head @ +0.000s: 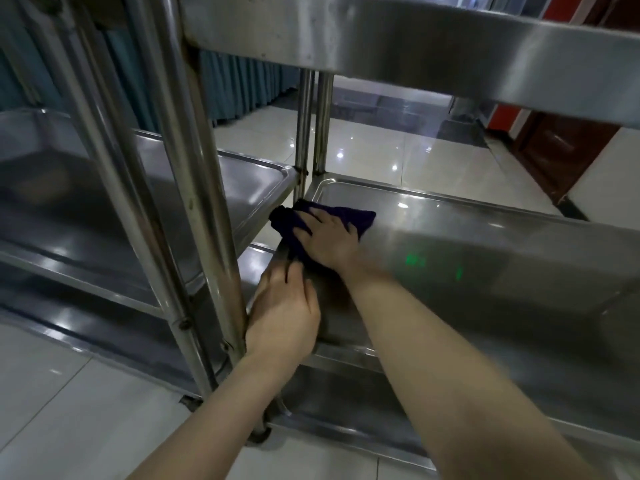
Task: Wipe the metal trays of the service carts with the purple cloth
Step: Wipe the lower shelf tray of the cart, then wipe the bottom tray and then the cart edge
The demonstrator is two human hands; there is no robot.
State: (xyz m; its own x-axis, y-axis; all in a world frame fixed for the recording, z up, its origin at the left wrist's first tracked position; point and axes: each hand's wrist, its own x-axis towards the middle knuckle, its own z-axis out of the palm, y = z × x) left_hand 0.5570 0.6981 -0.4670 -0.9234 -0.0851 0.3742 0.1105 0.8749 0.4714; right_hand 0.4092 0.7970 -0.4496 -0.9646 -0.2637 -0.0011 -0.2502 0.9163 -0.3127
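Two steel service carts fill the frame. The right cart [433, 46] runs from the top centre down to the lower right, and its middle tray [485, 258] spans the centre and right of the frame, dull and streaked, with a green glint on it. The left cart [166, 140] stands just beside it, its uprights crossing the left half of the frame and its own tray [242, 181] reaching toward the centre. A pale glossy tiled floor [398, 150] shows behind and below both.

The right hand [329, 240], at the centre of the frame, lies palm down on the purple cloth [346, 216], fingers spread and flat, the grip pressing the cloth against the far left corner of the middle tray rather than closing around it. The cloth is bunched, dark, and sticks out beyond the fingers on both sides.

The left hand [287, 306], just below it, rests on the tray's left edge beside the upright post [221, 237], fingers loosely apart and laid over the rim; the blur hides whether the grip closes around it.
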